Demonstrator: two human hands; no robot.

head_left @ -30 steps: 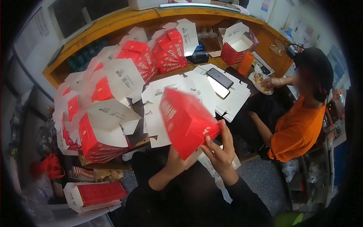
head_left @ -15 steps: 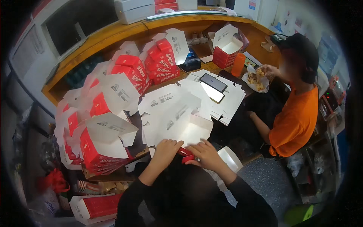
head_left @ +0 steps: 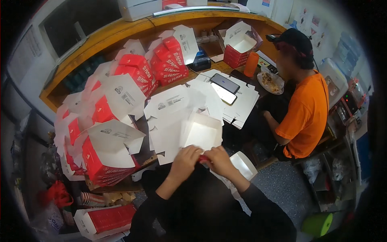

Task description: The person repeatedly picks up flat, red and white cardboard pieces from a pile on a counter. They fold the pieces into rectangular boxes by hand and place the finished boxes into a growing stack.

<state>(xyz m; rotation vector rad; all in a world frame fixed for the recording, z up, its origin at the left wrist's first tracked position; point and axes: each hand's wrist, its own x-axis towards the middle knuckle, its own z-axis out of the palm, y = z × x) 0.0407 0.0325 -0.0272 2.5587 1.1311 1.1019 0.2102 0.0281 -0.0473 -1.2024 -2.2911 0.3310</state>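
A partly folded cardboard food box (head_left: 204,131), white inside and red outside, is between my hands, its open inside facing up. My left hand (head_left: 185,163) has its fingers curled over the near left edge. At the near right corner, my right hand (head_left: 220,162) pinches a small red flap. Both hands are close together, and the box's near wall is largely hidden behind them. Flat white box blanks (head_left: 167,103) lie on the table just beyond and left of the box.
Nested stacks of red and white boxes (head_left: 109,149) crowd the left. Two phones (head_left: 223,88) rest on more blanks. An orange cup (head_left: 252,64) and a plate of food (head_left: 271,82) stand by a seated person in orange (head_left: 304,117). A white open box (head_left: 243,165) sits right of my hands.
The box in my hands has turned, showing more of its white inside, and its printed lid panel has swung out of plain sight. The seated person's far hand has left the plate.
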